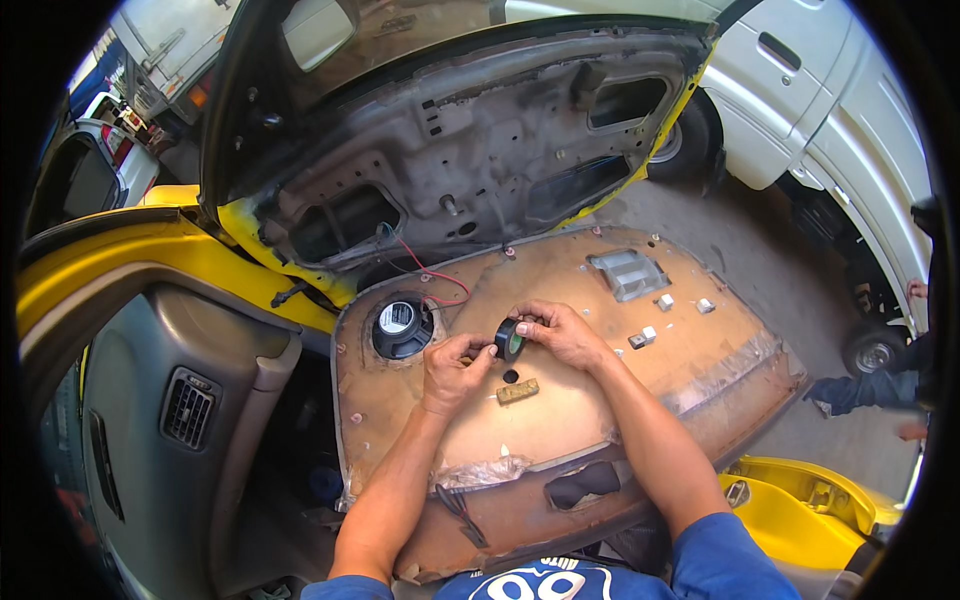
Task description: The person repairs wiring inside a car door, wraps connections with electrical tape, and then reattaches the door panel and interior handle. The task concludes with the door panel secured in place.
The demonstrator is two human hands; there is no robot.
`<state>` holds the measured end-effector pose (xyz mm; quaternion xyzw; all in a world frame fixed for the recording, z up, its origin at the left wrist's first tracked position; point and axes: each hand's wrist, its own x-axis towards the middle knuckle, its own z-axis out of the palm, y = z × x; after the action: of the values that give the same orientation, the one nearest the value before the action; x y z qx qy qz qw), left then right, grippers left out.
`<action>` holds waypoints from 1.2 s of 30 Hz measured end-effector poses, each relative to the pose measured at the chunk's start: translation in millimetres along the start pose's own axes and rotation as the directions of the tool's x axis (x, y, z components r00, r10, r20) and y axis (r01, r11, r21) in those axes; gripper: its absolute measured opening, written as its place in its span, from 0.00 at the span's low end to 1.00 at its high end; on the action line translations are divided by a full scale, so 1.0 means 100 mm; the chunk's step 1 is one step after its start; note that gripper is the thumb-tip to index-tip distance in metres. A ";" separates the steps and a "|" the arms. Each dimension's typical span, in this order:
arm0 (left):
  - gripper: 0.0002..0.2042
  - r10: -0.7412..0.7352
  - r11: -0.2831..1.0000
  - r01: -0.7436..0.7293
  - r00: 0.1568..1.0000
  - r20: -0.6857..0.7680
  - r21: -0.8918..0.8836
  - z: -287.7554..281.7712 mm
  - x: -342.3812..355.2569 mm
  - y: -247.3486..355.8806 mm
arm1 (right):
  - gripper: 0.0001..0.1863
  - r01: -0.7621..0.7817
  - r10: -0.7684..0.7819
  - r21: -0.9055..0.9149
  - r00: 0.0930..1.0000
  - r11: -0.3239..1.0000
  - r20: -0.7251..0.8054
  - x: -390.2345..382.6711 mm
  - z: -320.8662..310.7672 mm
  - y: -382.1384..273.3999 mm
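Note:
A roll of black tape [506, 343] is held up between my hands, above the brown back of a car door panel [560, 270]. My right hand [562, 335] grips the roll's right side with thumb and fingers. From the left, my left hand [453, 373] pinches at the roll's near edge, thumb pressed against the fingers. Whether a strip of tape is pulled loose there, I cannot tell. Just below the roll are a small dark hole and a short tan block [517, 391]. A round black speaker [402, 328] with a white label sits in the panel left of my hands.
A red wire [455, 275] runs from the stripped yellow car door [460, 150] toward the speaker. Several small white blocks [665, 301] lie right of my hands near a grey vent piece [628, 272]. The dashboard [190, 400] stands left; a person's leg [865, 392] shows far right.

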<state>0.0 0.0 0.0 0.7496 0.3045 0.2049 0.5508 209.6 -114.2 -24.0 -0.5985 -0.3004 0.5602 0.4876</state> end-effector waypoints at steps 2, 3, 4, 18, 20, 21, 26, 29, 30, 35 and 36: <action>0.05 0.002 1.000 -0.002 1.000 0.000 0.018 0.00 0.01 0.02 | 0.17 0.013 -0.013 -0.037 1.000 0.999 0.008 0.00 0.00 -0.04; 0.05 0.074 0.995 -0.073 0.997 -0.009 0.069 0.10 0.02 0.00 | 0.17 0.008 -0.008 -0.084 1.000 0.996 -0.008 -0.04 -0.09 -0.05; 0.05 0.131 0.982 -0.129 0.991 -0.006 0.141 0.08 0.03 0.00 | 0.17 0.015 -0.016 -0.104 1.000 0.994 -0.012 -0.03 -0.07 -0.06; 0.09 -0.024 0.999 0.025 1.000 -0.014 0.033 0.05 0.07 -0.11 | 0.23 0.037 -0.034 -0.133 0.999 0.990 0.027 0.03 0.00 0.01; 0.09 -0.007 1.000 0.008 1.000 -0.031 0.019 0.10 0.06 -0.10 | 0.26 -0.084 0.091 -0.073 0.991 0.994 0.103 0.01 -0.02 -0.09; 0.09 -0.029 0.999 0.029 0.998 -0.047 0.014 0.11 0.07 -0.10 | 0.27 -0.005 0.009 -0.059 0.997 0.998 0.073 -0.02 0.01 -0.15; 0.10 -0.138 0.975 0.133 0.990 -0.017 -0.177 0.09 0.08 -0.12 | 0.39 0.217 -0.207 -0.122 0.974 0.969 0.091 -0.04 0.31 -0.36; 0.08 0.044 0.999 -0.046 0.986 -0.158 -0.013 0.09 0.08 -0.18 | 0.43 0.239 -0.204 -0.364 0.970 0.900 0.133 0.01 0.36 -0.43; 0.08 -0.009 0.998 0.000 0.988 -0.151 -0.060 0.11 0.05 -0.19 | 0.43 0.255 -0.203 -0.422 0.965 0.870 0.165 0.03 0.34 -0.46; 0.10 -0.165 0.975 0.138 0.975 -0.151 -0.174 0.15 -0.05 -0.22 | 0.40 0.190 -0.124 -0.535 0.980 0.823 0.157 -0.01 0.23 -0.54; 0.10 -0.139 0.976 0.107 0.977 -0.164 -0.189 0.15 -0.04 -0.21 | 0.39 0.109 -0.053 -0.544 0.992 0.832 0.118 -0.05 0.23 -0.54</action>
<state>1.8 -9.4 -24.6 0.6555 0.3785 0.2625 0.5984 197.0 -94.3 29.9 -0.6716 -0.4969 0.4581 0.3036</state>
